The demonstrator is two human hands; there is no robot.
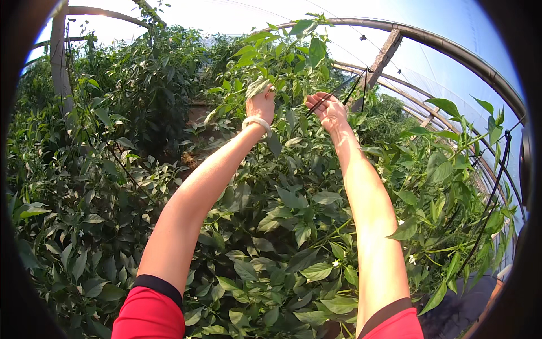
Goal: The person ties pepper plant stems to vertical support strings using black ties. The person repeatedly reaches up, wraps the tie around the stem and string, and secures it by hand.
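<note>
Both my arms reach forward over dense pepper plants (292, 203). My left hand (260, 104), with a pale bangle (257, 123) at the wrist, is raised among the leaves of a tall pepper plant (292, 55). Its fingers are curled near a stem, and a leaf covers part of them; whether they grip the stem is not clear. To the right of that plant, my right hand (326, 108) is palm up with loosely bent fingers. Black twine (353, 87) runs across these fingers and up to a post; the hold on it cannot be told.
A concrete post (383, 55) leans behind my right hand, under a curved greenhouse pole (449, 42). Another post (59, 63) stands at left among tall plants. Pepper branches (449, 169) and black cords (487, 220) stand close to my right arm. Plastic film (487, 38) forms the cover.
</note>
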